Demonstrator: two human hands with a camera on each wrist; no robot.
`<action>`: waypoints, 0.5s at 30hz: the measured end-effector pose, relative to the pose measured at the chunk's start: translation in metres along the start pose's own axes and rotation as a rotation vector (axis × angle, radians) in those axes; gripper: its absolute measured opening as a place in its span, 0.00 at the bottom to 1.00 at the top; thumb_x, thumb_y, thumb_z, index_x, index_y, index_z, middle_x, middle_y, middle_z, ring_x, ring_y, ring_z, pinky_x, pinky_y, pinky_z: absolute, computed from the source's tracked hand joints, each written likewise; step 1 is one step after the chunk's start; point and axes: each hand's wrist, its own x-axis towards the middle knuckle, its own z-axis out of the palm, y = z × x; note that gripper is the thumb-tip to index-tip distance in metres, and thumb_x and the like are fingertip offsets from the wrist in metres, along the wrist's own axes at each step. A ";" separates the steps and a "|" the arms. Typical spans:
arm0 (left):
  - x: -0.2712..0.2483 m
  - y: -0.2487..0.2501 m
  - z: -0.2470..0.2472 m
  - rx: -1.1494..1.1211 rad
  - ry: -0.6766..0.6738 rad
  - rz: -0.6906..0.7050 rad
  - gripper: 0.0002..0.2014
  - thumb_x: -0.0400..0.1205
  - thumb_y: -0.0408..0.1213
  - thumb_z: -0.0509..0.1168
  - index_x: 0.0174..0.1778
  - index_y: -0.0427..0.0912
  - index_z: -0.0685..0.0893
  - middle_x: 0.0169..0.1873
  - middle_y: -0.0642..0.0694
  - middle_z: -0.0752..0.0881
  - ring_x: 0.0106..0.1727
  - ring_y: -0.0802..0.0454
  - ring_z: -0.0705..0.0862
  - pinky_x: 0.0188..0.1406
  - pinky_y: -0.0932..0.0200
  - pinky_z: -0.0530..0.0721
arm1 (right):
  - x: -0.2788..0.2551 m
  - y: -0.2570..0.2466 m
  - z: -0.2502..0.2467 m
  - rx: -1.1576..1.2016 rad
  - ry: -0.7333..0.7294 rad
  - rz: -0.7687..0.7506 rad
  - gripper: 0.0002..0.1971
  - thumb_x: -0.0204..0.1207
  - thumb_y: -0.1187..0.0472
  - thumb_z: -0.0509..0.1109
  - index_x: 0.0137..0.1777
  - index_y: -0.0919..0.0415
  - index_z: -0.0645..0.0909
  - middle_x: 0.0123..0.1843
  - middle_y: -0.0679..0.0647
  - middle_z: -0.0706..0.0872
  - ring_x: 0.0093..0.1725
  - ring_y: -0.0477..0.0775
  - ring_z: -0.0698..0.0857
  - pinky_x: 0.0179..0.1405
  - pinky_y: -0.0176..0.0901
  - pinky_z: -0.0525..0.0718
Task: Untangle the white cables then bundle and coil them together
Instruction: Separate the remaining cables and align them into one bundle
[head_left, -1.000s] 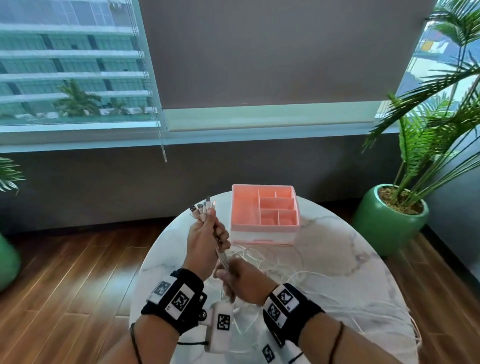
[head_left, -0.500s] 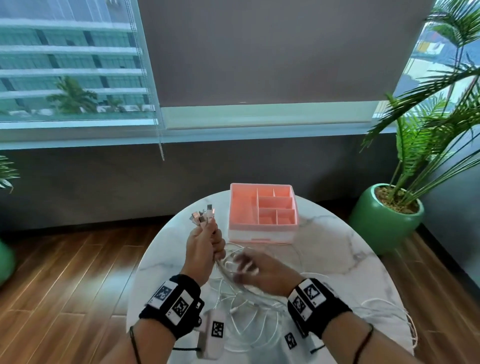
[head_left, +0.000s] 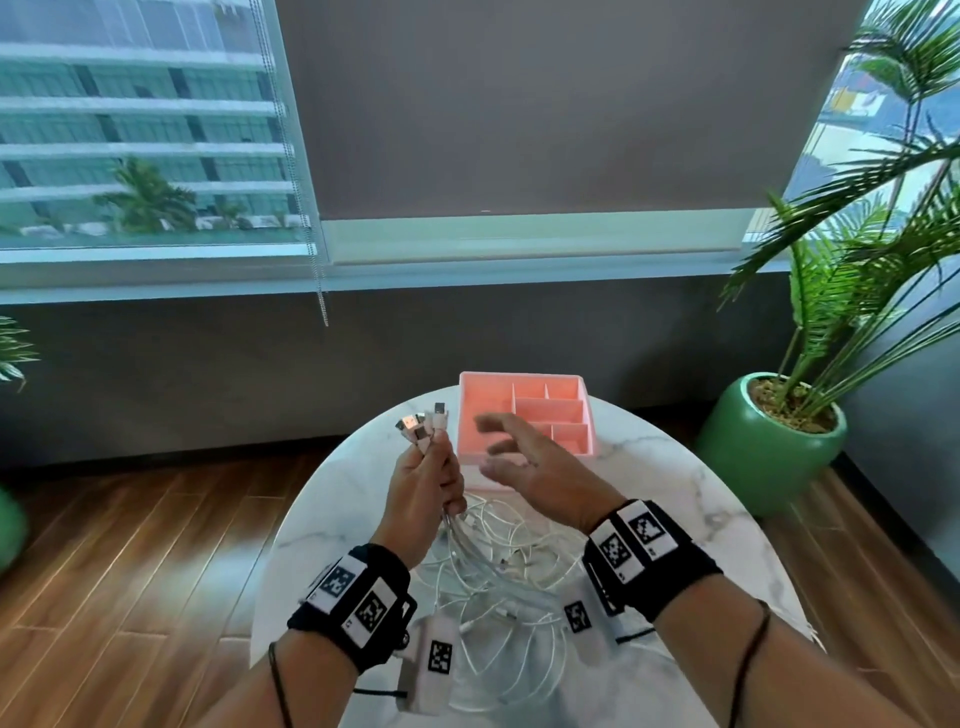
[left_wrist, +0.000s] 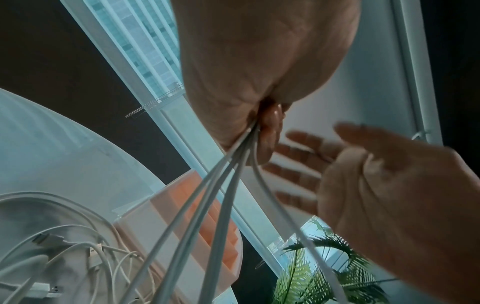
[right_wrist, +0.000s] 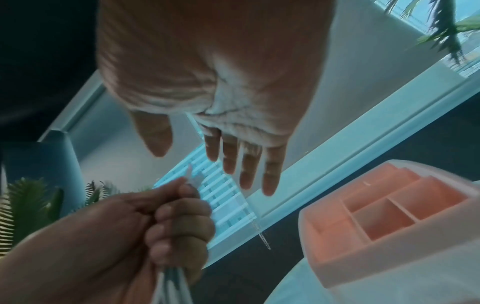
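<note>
Several white cables (head_left: 498, 566) lie in loose loops on the round marble table (head_left: 675, 499). My left hand (head_left: 431, 483) grips a bunch of them upright in its fist, and the plug ends (head_left: 423, 423) stick out above it. From the fist the cables (left_wrist: 221, 201) run down to the pile. My left hand (right_wrist: 166, 222) shows the same fist in the right wrist view. My right hand (head_left: 524, 462) hovers just to the right with fingers spread and nothing in it; its palm (right_wrist: 207, 82) is bare. The right hand (left_wrist: 363, 174) is blurred.
A pink compartment tray (head_left: 524, 415) stands at the table's far side, right behind my hands. A green potted palm (head_left: 769, 441) stands on the wooden floor to the right. A wall and window run behind the table.
My right hand let go of the cables below the left fist and rose up and to the right, opening. The left hand kept its grip on the plug ends.
</note>
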 end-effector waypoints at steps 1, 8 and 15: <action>-0.003 -0.001 0.004 0.034 -0.036 -0.018 0.20 0.92 0.42 0.55 0.33 0.42 0.69 0.23 0.47 0.63 0.21 0.54 0.63 0.22 0.61 0.62 | 0.004 -0.007 0.002 -0.005 0.047 -0.038 0.25 0.85 0.50 0.65 0.81 0.43 0.66 0.77 0.42 0.73 0.72 0.39 0.75 0.74 0.49 0.76; -0.014 -0.001 0.022 0.121 -0.142 -0.063 0.19 0.94 0.31 0.45 0.40 0.36 0.74 0.24 0.43 0.71 0.20 0.52 0.68 0.21 0.58 0.70 | 0.021 -0.024 0.015 -0.289 0.037 -0.181 0.24 0.89 0.56 0.59 0.83 0.59 0.67 0.81 0.53 0.74 0.78 0.49 0.73 0.70 0.30 0.65; -0.012 0.004 0.015 0.080 -0.097 -0.103 0.22 0.94 0.36 0.45 0.36 0.41 0.75 0.23 0.47 0.69 0.22 0.53 0.67 0.21 0.60 0.67 | 0.023 -0.013 0.022 -0.103 0.036 -0.182 0.31 0.87 0.52 0.63 0.87 0.52 0.56 0.86 0.47 0.63 0.79 0.44 0.69 0.76 0.40 0.70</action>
